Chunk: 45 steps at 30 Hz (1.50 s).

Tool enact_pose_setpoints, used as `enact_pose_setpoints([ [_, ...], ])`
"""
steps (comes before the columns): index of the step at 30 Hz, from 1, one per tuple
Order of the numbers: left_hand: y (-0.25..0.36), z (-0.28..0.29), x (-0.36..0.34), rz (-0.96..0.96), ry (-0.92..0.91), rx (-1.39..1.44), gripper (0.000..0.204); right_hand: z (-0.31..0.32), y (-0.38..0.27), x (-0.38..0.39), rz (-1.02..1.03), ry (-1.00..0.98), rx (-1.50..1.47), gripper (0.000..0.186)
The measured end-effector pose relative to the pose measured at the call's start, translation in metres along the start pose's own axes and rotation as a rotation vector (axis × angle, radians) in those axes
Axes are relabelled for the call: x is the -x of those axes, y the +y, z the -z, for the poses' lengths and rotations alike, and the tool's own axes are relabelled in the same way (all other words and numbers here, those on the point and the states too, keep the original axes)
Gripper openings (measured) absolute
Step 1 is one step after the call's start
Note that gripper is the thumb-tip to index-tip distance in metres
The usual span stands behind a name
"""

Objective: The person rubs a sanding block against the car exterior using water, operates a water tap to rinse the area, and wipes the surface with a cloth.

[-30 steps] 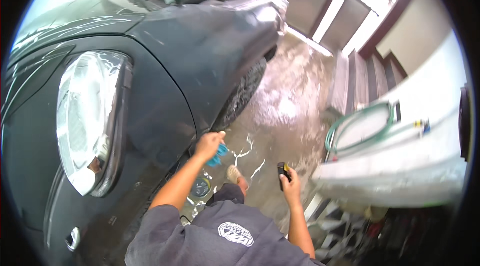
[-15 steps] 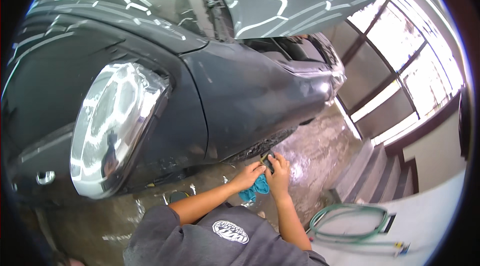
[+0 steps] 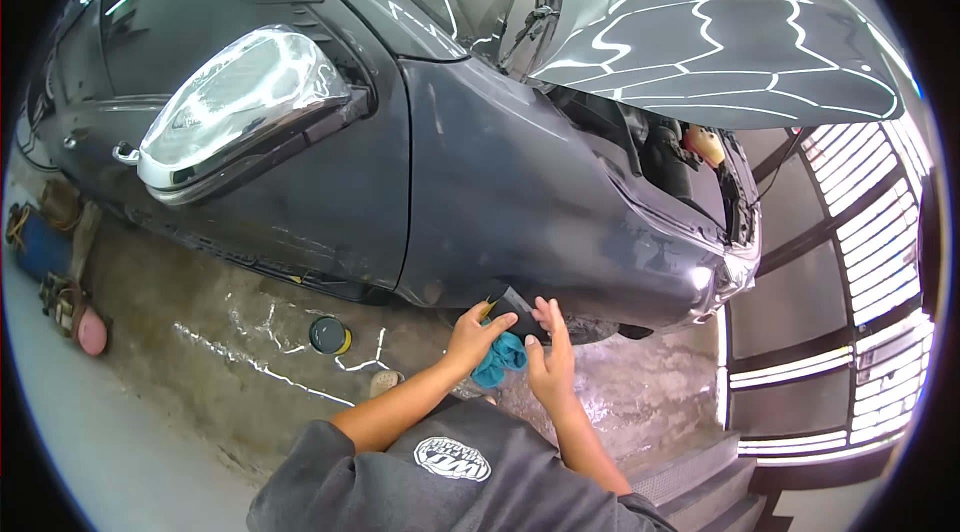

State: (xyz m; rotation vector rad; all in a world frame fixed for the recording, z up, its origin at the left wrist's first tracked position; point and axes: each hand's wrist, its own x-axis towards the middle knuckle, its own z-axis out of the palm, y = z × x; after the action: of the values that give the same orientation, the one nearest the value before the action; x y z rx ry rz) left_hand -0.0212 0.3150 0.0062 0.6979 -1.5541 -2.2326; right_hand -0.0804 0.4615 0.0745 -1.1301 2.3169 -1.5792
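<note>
My left hand (image 3: 473,337) pinches a dark, flat, flexible sheet (image 3: 514,315) that looks like sandpaper, with a yellow edge showing at the fingertips. A crumpled teal cloth (image 3: 498,362) hangs below that hand; what grips it is partly hidden. My right hand (image 3: 552,360) is at the sheet's right side, thumb and fingers spread; whether its fingertips touch the sheet is hard to make out. Both hands are in front of the dark grey front fender (image 3: 500,202) of a car, low by the wheel arch.
The raised hood (image 3: 720,42) hangs over the engine bay (image 3: 665,157). A plastic-wrapped side mirror (image 3: 250,107) juts out at left. On the wet floor stands a dark round tub (image 3: 328,335). Blue-and-red equipment (image 3: 60,257) is far left; steps (image 3: 700,492) are at lower right.
My view has swung so the car's front and the floor tub show more fully. My hands have drawn apart; the right fingers have spread and the dark sheet now lies more exposed in my left.
</note>
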Motion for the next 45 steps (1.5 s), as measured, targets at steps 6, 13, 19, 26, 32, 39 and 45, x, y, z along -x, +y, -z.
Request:
enact_pose_setpoints([
  [6, 0.003, -0.025, 0.013, -0.063, -0.016, 0.001, 0.028, 0.045, 0.029, -0.017, -0.018, -0.144, 0.120, 0.047],
  [13, 0.034, 0.004, 0.031, 0.142, -0.082, 0.193, 0.030, 0.021, 0.033, -0.036, 0.267, -0.164, 0.236, 0.042],
  [19, 0.026, 0.001, 0.021, -0.034, 0.317, 0.252, 0.033, -0.024, 0.031, -0.054, 0.525, -0.056, 0.291, 0.047],
  [26, 0.044, 0.031, 0.021, -0.109, 0.353, 0.355, 0.033, -0.057, 0.014, -0.072, 0.525, -0.055, 0.215, 0.037],
  [32, 0.054, 0.089, 0.032, 0.006, -0.050, 0.377, 0.036, -0.066, -0.003, -0.081, 0.139, -0.233, -0.093, 0.039],
  [39, 0.051, 0.073, 0.024, -0.141, 0.325, 0.216, 0.030, -0.108, 0.007, -0.083, 0.612, -0.076, 0.231, 0.041],
  [45, 0.059, 0.077, 0.011, -0.267, 0.549, 0.317, 0.025, -0.124, 0.015, -0.096, 0.628, -0.163, 0.185, 0.056],
])
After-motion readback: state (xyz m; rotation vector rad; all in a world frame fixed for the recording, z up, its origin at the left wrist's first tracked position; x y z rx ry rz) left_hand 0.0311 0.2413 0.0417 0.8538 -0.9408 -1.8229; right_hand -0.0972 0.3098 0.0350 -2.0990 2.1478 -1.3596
